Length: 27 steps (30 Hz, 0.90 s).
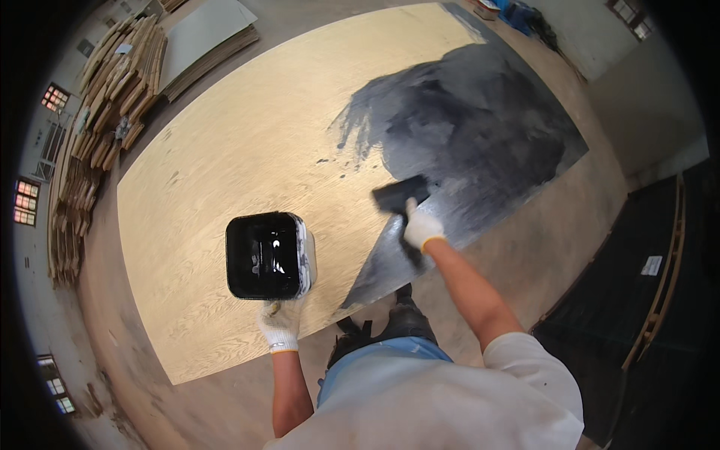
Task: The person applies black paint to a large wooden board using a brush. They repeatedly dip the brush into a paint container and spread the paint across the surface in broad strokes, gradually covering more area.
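Closest in, a white T-shirt (pixel 450 401) fills the lower edge above dark trousers. Beyond it, the gloved left hand (pixel 280 326) grasps the near side of a square, round-cornered tub (pixel 309 251), most of its fingers hidden underneath. Glossy black liquid (pixel 255 259) coats the tub's inside, its depth impossible to judge; black smears mark the pale outer wall. To the right, the gloved right hand (pixel 424 226) clasps a broad black spreading tool (pixel 397 196), too blurred to tell brush from scraper, at the border between bare wood-grain panel (pixel 195 180) and dark coating (pixel 480 120). Black spots dot the bare side near the ragged edge. Off right, a white label (pixel 651 265) sits on a dark slab (pixel 600 300), its print too small to read. Farther off stand grey sheets (pixel 206 37), stacked boards (pixel 112 90) and a small-paned window (pixel 26 201).
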Tool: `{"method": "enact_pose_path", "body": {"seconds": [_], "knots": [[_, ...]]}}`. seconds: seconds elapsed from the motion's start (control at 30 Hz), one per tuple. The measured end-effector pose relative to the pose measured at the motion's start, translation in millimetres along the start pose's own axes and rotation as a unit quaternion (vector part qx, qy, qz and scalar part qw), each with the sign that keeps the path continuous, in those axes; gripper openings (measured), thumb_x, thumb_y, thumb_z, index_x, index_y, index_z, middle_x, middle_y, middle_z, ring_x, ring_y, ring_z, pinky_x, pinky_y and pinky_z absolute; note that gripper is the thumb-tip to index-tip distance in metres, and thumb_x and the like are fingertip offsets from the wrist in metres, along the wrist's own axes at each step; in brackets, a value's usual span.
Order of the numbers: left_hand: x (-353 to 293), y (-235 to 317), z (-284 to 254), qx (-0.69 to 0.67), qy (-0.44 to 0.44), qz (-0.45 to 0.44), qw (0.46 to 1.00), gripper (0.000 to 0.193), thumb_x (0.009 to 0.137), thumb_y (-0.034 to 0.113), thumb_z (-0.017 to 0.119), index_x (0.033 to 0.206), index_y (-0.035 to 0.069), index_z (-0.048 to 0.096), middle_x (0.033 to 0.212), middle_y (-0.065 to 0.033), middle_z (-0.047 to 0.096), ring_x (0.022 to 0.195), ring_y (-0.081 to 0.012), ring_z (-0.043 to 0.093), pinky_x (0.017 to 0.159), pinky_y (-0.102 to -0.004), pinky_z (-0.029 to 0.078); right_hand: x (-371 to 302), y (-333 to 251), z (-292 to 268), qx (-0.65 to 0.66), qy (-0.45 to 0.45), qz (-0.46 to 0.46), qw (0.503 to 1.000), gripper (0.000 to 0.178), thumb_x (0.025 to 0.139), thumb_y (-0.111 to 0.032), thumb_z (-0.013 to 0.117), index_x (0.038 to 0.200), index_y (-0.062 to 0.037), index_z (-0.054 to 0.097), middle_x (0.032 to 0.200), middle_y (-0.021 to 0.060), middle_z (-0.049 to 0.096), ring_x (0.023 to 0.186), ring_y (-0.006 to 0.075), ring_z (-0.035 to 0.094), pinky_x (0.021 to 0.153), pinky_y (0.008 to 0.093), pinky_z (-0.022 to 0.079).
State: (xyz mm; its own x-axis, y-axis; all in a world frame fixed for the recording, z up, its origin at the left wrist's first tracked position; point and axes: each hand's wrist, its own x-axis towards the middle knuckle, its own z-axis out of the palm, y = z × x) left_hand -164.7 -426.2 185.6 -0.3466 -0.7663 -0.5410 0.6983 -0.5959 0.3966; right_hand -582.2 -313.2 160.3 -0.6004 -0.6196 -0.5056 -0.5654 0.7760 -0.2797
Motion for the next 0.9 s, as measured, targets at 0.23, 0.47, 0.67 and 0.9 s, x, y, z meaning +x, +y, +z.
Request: {"method": "enact_pose_path", "body": {"seconds": [0.23, 0.47, 0.67, 0.9], "knots": [[-23, 38, -37, -0.027, -0.032, 0.027, 0.999, 0.072, 0.073, 0.010, 0.056, 0.146, 0.007, 0.055, 0.154, -0.0172, 0.052, 0.144, -0.0425, 0.046, 0.117, -0.0681, 0.038, -112, -105, 56, -0.042, -0.158, -0.093, 0.982, 0.083, 0.087, -0.012, 0.055, 0.166, -0.0097, 0.026, 0.120, 0.0330, 0.069, 0.110, 0.0427, 0.070, 0.094, 0.0499, 0.055], [-21, 92, -58, -0.019, -0.056, 0.034, 0.998, 0.070, 0.078, 0.008, 0.052, 0.148, 0.004, 0.048, 0.144, -0.0197, 0.056, 0.134, -0.0431, 0.053, 0.113, -0.0642, 0.044, -164, -188, 6, 0.408, -0.074, -0.125, 0.901, 0.082, 0.090, -0.001, 0.056, 0.166, -0.0130, 0.029, 0.091, 0.0051, 0.068, 0.049, 0.0079, 0.048, 0.042, 0.0266, 0.041], [-29, 130, -77, -0.037, -0.040, 0.053, 0.997, 0.065, 0.080, 0.003, 0.050, 0.145, 0.005, 0.049, 0.136, -0.0178, 0.059, 0.124, -0.0404, 0.059, 0.107, -0.0640, 0.050, -224, -348, -51, -0.162, -0.031, -0.334, 0.928, 0.069, 0.090, -0.008, 0.057, 0.157, -0.0159, 0.044, 0.109, 0.0154, 0.076, 0.098, 0.0337, 0.075, 0.086, 0.0393, 0.057], [-28, 154, -90, -0.051, -0.029, 0.076, 0.995, 0.055, 0.080, 0.001, 0.050, 0.135, 0.004, 0.054, 0.126, -0.0162, 0.061, 0.112, -0.0360, 0.063, 0.103, -0.0603, 0.053, -216, -480, 31, -0.426, 0.011, -0.440, 0.790, 0.034, 0.093, -0.014, 0.059, 0.125, -0.0062, 0.068, 0.093, 0.0164, 0.077, 0.084, 0.0345, 0.077, 0.064, 0.0474, 0.060]]}}
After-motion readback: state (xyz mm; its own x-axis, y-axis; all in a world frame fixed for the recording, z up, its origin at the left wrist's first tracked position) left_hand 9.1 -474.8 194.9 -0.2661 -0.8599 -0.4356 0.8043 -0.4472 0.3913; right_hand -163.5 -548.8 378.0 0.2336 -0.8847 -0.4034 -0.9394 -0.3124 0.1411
